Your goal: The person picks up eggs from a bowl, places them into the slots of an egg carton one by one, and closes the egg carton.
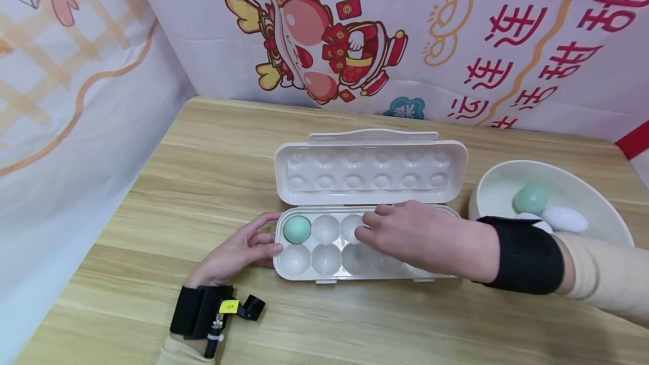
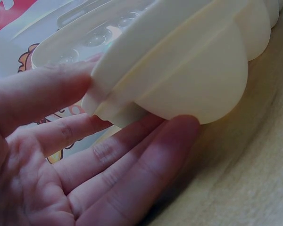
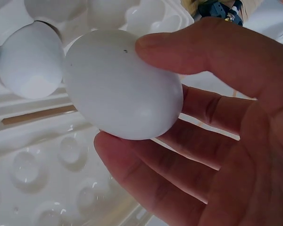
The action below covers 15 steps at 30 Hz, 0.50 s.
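Observation:
A white egg [image 3: 122, 84] is pinched between the thumb and fingers of my right hand [image 1: 416, 235], above the egg box; in the head view the hand hides this egg. The white plastic egg box [image 1: 327, 263] lies with its lid [image 1: 372, 185] folded back. My left hand [image 1: 238, 252] grips the box's left end, its fingertips [image 2: 181, 129] against the outside of a cup in the left wrist view. A green egg [image 1: 297, 230] sits in the top left cup. In the right wrist view, another white egg [image 3: 30, 61] rests in a cup beside the held one.
At the right stands a large white bowl [image 1: 499, 176] with a green egg [image 1: 530, 199] and white eggs [image 1: 565, 219] in it, partly behind my right wrist. The wooden table [image 1: 203, 156] ends at a printed cloth [image 1: 203, 27] behind.

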Available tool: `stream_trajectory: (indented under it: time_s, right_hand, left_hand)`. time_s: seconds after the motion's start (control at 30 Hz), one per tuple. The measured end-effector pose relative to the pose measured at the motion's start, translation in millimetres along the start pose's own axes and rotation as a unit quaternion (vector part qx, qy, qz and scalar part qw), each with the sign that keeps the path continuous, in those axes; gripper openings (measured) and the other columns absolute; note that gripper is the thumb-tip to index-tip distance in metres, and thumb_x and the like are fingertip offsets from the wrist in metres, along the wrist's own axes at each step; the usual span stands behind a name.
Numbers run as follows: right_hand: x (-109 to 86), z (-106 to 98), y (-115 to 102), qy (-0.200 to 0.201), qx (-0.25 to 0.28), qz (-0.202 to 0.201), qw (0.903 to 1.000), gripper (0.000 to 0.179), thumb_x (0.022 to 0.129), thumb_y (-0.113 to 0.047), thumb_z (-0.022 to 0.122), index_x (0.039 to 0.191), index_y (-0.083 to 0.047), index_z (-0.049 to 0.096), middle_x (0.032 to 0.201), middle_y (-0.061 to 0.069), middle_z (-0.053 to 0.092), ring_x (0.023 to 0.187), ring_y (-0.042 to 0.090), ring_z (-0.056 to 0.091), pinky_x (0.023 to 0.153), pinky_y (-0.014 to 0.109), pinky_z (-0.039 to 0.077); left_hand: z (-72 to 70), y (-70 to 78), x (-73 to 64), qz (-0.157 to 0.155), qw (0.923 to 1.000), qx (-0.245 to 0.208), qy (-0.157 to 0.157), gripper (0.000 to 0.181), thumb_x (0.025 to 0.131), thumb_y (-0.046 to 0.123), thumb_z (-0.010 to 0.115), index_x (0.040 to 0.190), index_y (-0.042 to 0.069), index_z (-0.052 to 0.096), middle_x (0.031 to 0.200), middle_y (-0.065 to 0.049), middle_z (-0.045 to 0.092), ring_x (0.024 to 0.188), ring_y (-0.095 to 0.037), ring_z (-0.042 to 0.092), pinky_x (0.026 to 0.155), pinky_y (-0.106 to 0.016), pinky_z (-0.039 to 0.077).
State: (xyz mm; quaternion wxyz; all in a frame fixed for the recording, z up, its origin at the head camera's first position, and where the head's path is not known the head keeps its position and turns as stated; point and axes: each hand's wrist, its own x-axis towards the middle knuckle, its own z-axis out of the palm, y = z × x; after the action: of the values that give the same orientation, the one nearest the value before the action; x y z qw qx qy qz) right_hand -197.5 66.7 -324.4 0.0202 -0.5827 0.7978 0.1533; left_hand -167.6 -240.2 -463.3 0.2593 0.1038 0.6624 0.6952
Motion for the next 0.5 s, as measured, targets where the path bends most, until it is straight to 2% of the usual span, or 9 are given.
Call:
stream_trajectory:
  time_s: [0.17,0.5]
  right_hand:
    - [9.3,4,0,0.033,-0.021,-0.021,0.999,0.023,0.079,-0.006,0.069,0.095,-0.011,0.054,0.081,0.001,0.057,0.075,0.017,0.054,0.056,0.027,0.051]
    - [30.8,18,2,0.071,-0.027,-0.018,0.997,0.018,0.082,-0.002,0.061,0.095,-0.01,0.051,0.077,0.001,0.057,0.07,0.018,0.054,0.046,0.026,0.046]
  left_hand:
    - [-0.6,-0.8,0.4,0.0,1.0,-0.002,-0.002,0.059,0.09,0.004,0.056,0.14,0.006,0.025,0.107,-0.021,0.063,0.091,-0.026,0.064,0.078,-0.042,0.056]
    - [-1.4,-1.6,0.7,0.004,1.0,-0.004,-0.004,0.058,0.09,0.004,0.055,0.139,0.007,0.025,0.106,-0.019,0.063,0.09,-0.025,0.065,0.077,-0.041,0.056]
